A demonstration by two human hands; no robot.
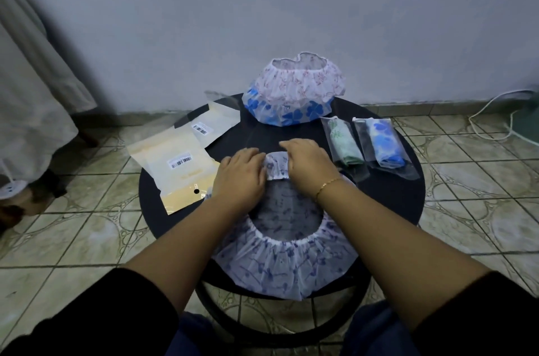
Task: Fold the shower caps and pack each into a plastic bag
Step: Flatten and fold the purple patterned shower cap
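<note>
Centrally, on round black table [388, 195]: purple-print shower cap [287, 265], near edge overhanging. Left hand [242, 173] and right hand [309, 164] both pinch its far rim, folded toward the middle; fingertips hidden under knuckles. Left: flat bag packs [175, 163] with barcodes. Far: stacked caps [294, 90], pink over blue. Right: two bagged caps, green [345, 145] and blue [383, 145]. Loose clear bag near the hands hard to make out.

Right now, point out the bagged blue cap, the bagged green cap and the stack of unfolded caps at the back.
bagged blue cap [384, 144], head view, middle of the folded roll.
bagged green cap [345, 143], head view, middle of the folded roll.
stack of unfolded caps [294, 93], head view, gathered side of the top cap.
</note>
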